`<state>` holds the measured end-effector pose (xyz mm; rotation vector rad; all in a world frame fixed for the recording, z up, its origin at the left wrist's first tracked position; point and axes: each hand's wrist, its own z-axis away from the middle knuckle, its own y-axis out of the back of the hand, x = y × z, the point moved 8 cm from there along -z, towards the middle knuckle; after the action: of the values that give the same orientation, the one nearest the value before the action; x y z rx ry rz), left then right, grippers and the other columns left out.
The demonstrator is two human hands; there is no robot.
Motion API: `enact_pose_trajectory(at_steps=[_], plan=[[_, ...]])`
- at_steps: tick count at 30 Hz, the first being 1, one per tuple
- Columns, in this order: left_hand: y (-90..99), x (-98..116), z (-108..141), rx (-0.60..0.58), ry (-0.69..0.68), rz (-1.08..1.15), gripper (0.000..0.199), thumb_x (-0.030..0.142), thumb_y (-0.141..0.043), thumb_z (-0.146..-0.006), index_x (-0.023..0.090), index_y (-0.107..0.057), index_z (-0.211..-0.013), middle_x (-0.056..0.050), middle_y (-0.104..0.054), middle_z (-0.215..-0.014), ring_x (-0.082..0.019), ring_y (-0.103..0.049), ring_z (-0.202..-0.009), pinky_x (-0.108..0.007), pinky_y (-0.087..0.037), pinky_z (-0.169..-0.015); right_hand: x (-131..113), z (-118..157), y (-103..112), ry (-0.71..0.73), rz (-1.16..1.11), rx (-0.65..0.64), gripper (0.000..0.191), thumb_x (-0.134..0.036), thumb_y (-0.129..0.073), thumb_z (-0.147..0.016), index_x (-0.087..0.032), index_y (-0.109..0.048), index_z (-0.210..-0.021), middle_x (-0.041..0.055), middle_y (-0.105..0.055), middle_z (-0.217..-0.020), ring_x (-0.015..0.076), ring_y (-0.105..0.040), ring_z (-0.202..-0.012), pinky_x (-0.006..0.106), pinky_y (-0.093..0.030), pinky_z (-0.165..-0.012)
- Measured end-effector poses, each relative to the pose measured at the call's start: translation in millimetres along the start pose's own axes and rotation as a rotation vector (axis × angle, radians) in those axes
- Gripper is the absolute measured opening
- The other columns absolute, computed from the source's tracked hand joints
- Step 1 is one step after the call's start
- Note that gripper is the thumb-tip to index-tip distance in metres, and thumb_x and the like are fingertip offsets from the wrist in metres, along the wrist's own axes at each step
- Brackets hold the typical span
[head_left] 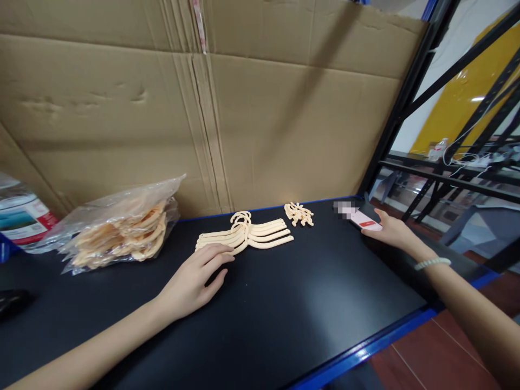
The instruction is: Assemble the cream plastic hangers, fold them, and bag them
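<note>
Several cream-coloured hanger pieces [268,234] lie side by side on the dark table, their hooks toward the cardboard. My left hand [199,279] rests at their left end, fingers apart and palm down, fingertips over the nearest pieces. Just right of the hangers sits a small pile of cream clip-like parts [299,214]. At the right of the table my right hand [388,230] touches the near end of a phone [364,220] with a lit screen, thumb and fingers on either side. Part of the phone's far end is blurred out.
A clear plastic bag [122,227] of similar cream pieces lies at the left, beside a large labelled bottle [22,216]. A black object [14,302] sits at the left edge. Cardboard [284,124] stands behind the table [284,325]; a black metal rack [406,108] rises at the right.
</note>
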<state>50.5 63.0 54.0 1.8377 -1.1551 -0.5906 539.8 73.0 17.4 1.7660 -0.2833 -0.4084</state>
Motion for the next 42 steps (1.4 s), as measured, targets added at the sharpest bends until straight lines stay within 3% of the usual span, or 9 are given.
enact_pose_trajectory(at_steps=[3,5,9,13,17,25,32,42], plan=[[-0.6,-0.4,0.9,0.000,0.010,0.000,0.025,0.014,-0.045,-0.092,0.020,-0.056,-0.114,-0.010,-0.060,-0.117,-0.022,-0.055,-0.113,-0.039,-0.048,-0.097,0.0,-11.7,3.9,-0.013,-0.018,-0.035,0.088,-0.047,-0.063,-0.072,0.009,-0.039,-0.137,0.0294,-0.062,-0.117,0.0401,-0.062,-0.106,0.042,-0.048,-0.085],[-1.5,-0.9,1.7,-0.006,0.020,-0.001,0.025,0.014,-0.045,-0.091,0.020,-0.057,-0.113,-0.010,-0.061,-0.116,-0.023,-0.056,-0.112,-0.040,-0.048,-0.096,-14.6,-13.3,14.6,0.027,-0.038,0.000,0.085,-0.048,-0.063,-0.073,0.009,-0.045,-0.132,0.0321,-0.059,-0.120,0.0419,-0.058,-0.110,0.045,-0.047,-0.088],[-1.3,-1.5,3.0,-0.003,0.039,-0.035,0.025,0.014,-0.044,-0.090,0.019,-0.058,-0.111,-0.010,-0.062,-0.114,-0.023,-0.057,-0.110,-0.040,-0.048,-0.095,-83.4,-5.7,38.9,0.269,-0.213,0.143,0.059,-0.039,-0.053,-0.083,0.002,-0.055,-0.125,0.0267,-0.060,-0.122,0.0356,-0.057,-0.114,0.041,-0.043,-0.095],[2.6,-0.3,4.9,0.003,0.066,-0.134,0.024,0.016,-0.044,-0.088,0.019,-0.059,-0.107,-0.010,-0.063,-0.115,-0.025,-0.058,-0.109,-0.042,-0.048,-0.093,-154.4,-5.8,28.6,0.400,-0.304,0.092,0.031,-0.029,-0.052,-0.084,-0.012,-0.069,-0.104,0.0112,-0.072,-0.100,0.0213,-0.067,-0.090,0.027,-0.048,-0.082],[3.9,1.8,9.0,-0.032,0.096,-0.222,0.027,0.015,-0.044,-0.087,0.016,-0.058,-0.110,-0.012,-0.063,-0.118,-0.028,-0.057,-0.111,-0.045,-0.048,-0.093,-192.1,-15.7,13.7,0.434,-0.347,0.066,0.023,-0.023,-0.053,-0.081,-0.012,-0.073,-0.084,0.0095,-0.074,-0.083,0.0189,-0.067,-0.075,0.025,-0.045,-0.067],[1.9,-9.4,15.4,-0.013,0.184,-0.182,0.037,0.016,-0.049,-0.084,0.016,-0.055,-0.120,-0.013,-0.060,-0.125,-0.029,-0.055,-0.116,-0.049,-0.045,-0.098,-205.1,-5.2,3.0,0.515,-0.356,0.087,0.032,-0.041,-0.052,-0.083,-0.015,-0.067,-0.073,0.0062,-0.068,-0.068,0.0165,-0.060,-0.061,0.025,-0.039,-0.055],[1.3,-12.5,17.5,0.010,0.181,-0.154,0.036,0.015,-0.049,-0.084,0.019,-0.054,-0.120,-0.012,-0.061,-0.124,-0.028,-0.056,-0.116,-0.049,-0.045,-0.099,-212.4,10.1,4.7,0.692,-0.287,0.176,0.026,-0.034,-0.060,-0.079,-0.018,-0.067,-0.099,0.0079,-0.067,-0.089,0.0230,-0.057,-0.087,0.033,-0.042,-0.077],[-1.3,-14.4,20.6,-0.019,0.196,-0.138,0.036,0.014,-0.048,-0.085,0.019,-0.052,-0.121,-0.011,-0.062,-0.121,-0.027,-0.056,-0.115,-0.048,-0.046,-0.099,-219.1,14.6,8.6,0.806,-0.339,0.271,0.024,-0.027,-0.051,-0.088,-0.019,-0.073,-0.089,0.0081,-0.067,-0.081,0.0227,-0.055,-0.081,0.036,-0.044,-0.075]])
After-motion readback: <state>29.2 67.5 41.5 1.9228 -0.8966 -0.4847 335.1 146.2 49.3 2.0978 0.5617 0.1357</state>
